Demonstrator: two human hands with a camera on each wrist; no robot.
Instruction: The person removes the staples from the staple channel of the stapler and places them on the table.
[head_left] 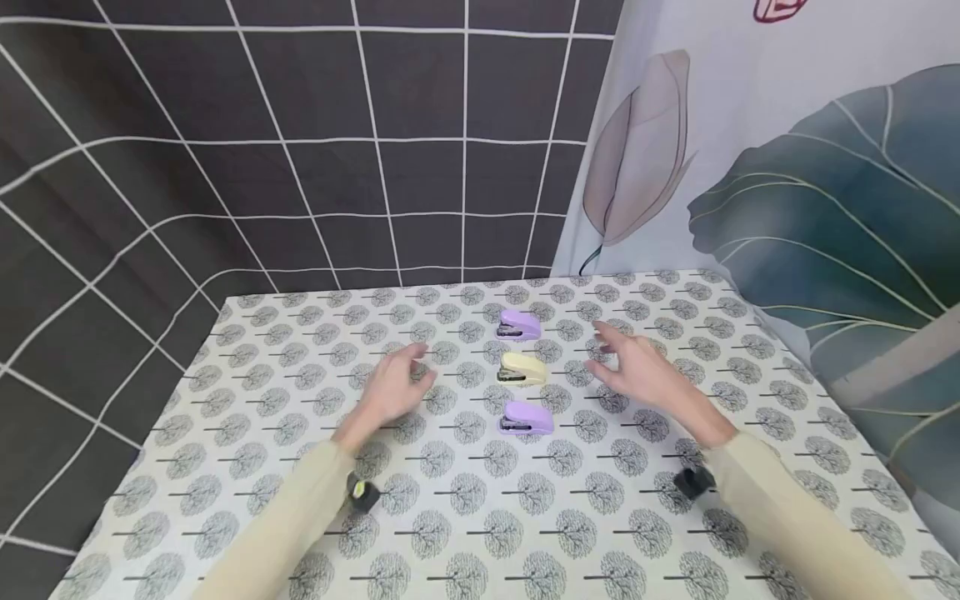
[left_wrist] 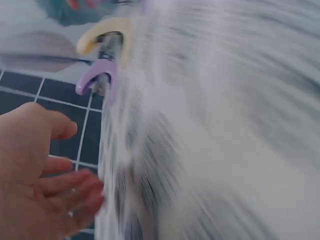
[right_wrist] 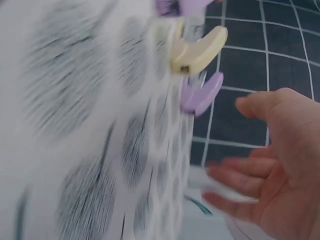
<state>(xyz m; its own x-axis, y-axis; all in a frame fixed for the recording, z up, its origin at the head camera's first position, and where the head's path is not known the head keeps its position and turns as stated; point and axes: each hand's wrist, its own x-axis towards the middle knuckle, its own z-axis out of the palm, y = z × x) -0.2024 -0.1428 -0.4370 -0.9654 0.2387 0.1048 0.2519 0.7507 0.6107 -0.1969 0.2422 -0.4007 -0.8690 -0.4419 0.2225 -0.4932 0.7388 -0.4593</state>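
Note:
Three staplers stand in a column on the table in the head view: a purple stapler (head_left: 519,325) at the back, a cream-yellow stapler (head_left: 522,369) in the middle and another purple stapler (head_left: 527,418) nearest me. Their open-mouthed ends face left. To their left is my left hand (head_left: 393,383), fingers loosely bent and holding nothing. My right hand (head_left: 637,367) is on the other side, also without anything in it, thumb and fingers spread apart. Both wrist views show the relaxed hands apart from the staplers, with the yellow stapler (right_wrist: 197,52) between the purple ones in the right wrist view.
A white cloth with grey tree prints covers the table (head_left: 465,492). Behind and to the left hangs a dark curtain (head_left: 300,183) with a white grid. A pale curtain (head_left: 750,167) with flower and leaf prints hangs at the right, along the table's edge.

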